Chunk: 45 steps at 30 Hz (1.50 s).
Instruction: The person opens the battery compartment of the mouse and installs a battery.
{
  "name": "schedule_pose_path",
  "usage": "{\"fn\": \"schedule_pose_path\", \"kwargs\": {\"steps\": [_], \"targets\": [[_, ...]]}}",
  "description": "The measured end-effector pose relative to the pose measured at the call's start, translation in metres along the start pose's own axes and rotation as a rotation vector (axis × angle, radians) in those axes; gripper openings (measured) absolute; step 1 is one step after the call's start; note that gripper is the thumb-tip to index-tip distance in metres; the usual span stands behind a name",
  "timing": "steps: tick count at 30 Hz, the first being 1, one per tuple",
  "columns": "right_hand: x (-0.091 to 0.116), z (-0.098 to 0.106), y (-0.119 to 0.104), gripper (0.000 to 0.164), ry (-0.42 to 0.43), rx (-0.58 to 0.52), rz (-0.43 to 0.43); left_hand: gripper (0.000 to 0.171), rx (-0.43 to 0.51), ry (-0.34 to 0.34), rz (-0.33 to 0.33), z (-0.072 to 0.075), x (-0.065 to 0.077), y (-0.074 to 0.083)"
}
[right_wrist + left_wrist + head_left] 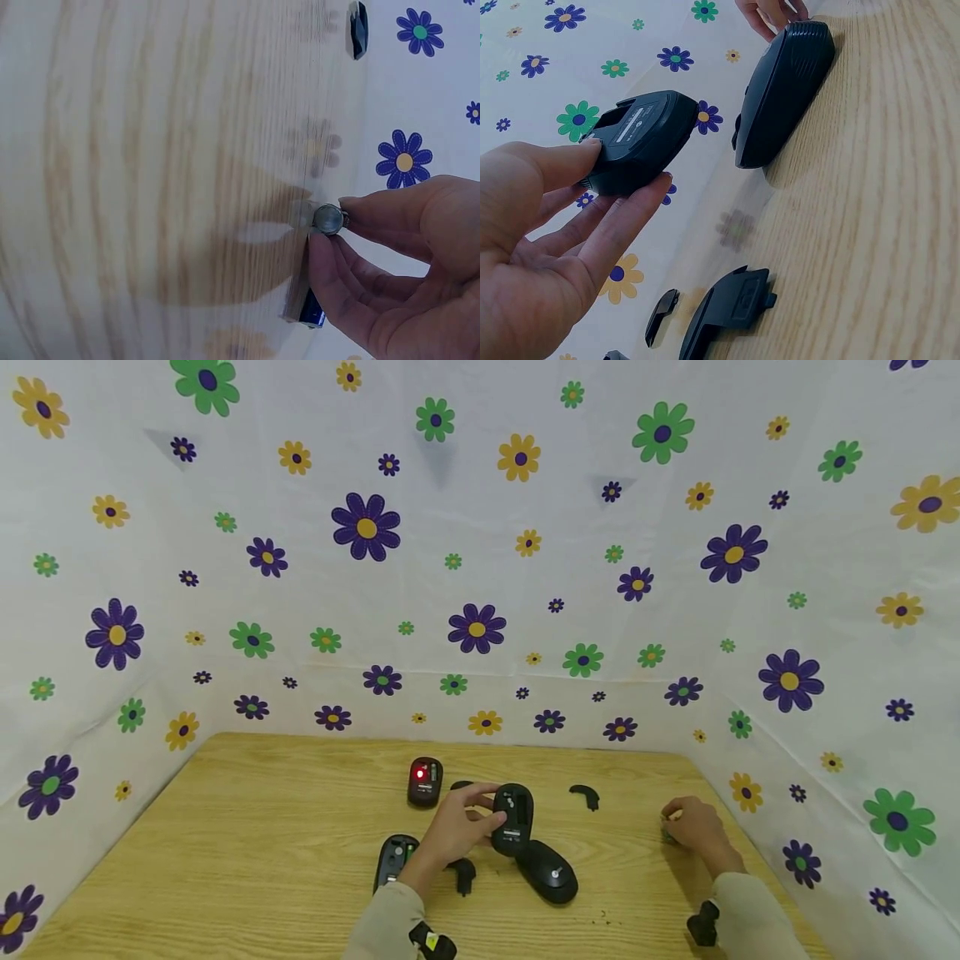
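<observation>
- Left hand (459, 827): my thumb and fingers were clamped on the sides of a black mouse (513, 818), raised above the wooden table (247, 827).
- Orientation of held mouse: tilted, underside with label (511, 835) and uncovered slot (522, 808) turned toward my head.
- Right hand (697, 831): my thumb and fingertips pinched a small round-ended cylinder (328, 219) at the table's right side. Whether it touched the surface, I could not tell.
- Adjacent part: a blue object (313, 310) lay just beside that cylinder, partly hidden by my fingers.
- Second mouse (550, 874): rested top side up on the table, near the held mouse.
- Third mouse (425, 787): lay underside up beyond my left hand, red light (420, 773) lit.
- Fourth mouse (390, 862): lay underside up, left of my left wrist, green battery (409, 852) fitted.
- Loose parts: one curved black piece (465, 874) lay near my left wrist; another black piece (588, 795) lay farther back, between my hands.
- Backdrop: flowered cloth (300, 602) hung behind the table.
</observation>
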State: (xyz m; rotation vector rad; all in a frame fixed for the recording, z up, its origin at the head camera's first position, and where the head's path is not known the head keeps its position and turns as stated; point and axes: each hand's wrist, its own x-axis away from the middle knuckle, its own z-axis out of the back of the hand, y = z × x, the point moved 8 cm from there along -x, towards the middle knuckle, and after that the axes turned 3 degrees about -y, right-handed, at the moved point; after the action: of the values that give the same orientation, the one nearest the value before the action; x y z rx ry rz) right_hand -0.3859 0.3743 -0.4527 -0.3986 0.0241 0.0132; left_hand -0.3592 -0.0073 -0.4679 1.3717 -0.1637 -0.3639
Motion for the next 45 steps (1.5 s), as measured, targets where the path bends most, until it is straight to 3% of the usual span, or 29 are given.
{"fn": "schedule_pose_path", "kwargs": {"steps": [15, 45], "targets": [[0.002, -0.007, -0.001, 0.031, -0.070, -0.034, -0.020, 0.049, 0.033, -0.016, -0.009, -0.001, 0.002, 0.003], [0.003, -0.014, -0.006, 0.028, -0.043, -0.116, -0.053, 0.050, 0.032, -0.031, -0.014, -0.002, 0.001, 0.000]]}}
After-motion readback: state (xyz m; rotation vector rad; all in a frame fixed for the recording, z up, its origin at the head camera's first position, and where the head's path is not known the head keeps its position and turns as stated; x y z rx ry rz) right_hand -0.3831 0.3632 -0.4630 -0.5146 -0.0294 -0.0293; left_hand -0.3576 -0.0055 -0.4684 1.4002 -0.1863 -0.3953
